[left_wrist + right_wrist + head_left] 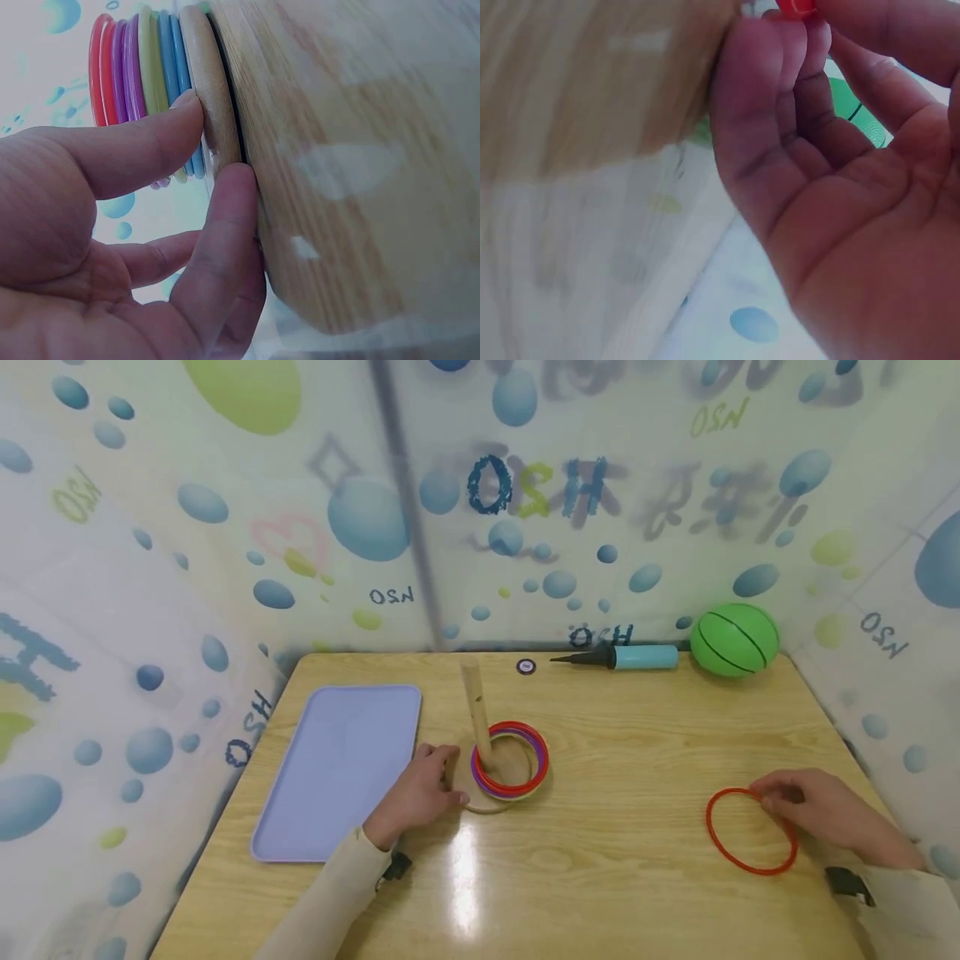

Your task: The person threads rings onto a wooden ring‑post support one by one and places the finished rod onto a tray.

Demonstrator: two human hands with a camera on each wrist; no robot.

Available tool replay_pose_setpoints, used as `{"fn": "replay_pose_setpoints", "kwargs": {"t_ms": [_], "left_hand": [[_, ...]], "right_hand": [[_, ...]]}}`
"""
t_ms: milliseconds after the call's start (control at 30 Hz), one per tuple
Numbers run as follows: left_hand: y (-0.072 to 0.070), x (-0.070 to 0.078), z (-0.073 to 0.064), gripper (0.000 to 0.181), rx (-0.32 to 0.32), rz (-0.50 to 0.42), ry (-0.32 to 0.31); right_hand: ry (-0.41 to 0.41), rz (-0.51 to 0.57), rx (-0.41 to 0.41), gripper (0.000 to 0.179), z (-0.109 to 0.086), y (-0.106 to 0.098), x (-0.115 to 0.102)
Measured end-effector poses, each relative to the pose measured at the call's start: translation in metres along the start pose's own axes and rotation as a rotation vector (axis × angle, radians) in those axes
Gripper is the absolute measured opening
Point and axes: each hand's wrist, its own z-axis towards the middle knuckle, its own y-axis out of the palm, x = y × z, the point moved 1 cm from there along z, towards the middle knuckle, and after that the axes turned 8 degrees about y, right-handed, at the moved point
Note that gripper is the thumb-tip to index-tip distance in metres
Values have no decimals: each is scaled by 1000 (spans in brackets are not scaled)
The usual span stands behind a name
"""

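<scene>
A wooden ring-toss stand has an upright post [477,714] on a round base [212,90]. Red, purple, yellow-green and blue rings [146,67] are stacked round the post, directly above the base. My left hand [420,789] grips the base's near-left edge, the thumb and fingertips set apart along its rim. At the table's right side, my right hand [832,810] pinches a single red ring [763,871] by its upper right part. Only a bit of that red ring [796,7] shows in the right wrist view, between thumb and fingers.
A lilac tray [341,768] lies left of the stand. Along the back of the wooden table [630,860] are a small round disc [527,667], a blue hand pump [645,657] and a green ball [735,640]. Patterned walls [630,485] enclose the table's back and sides.
</scene>
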Motion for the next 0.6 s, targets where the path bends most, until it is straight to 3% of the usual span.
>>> {"fn": "replay_pose_setpoints", "kwargs": {"t_ms": [367, 600], "left_hand": [[-1, 1, 2, 80, 1, -8, -1], [-1, 0, 2, 82, 4, -5, -1]], "right_hand": [[24, 158, 13, 19, 7, -6, -16], [41, 267, -47, 31, 11, -12, -34]]}}
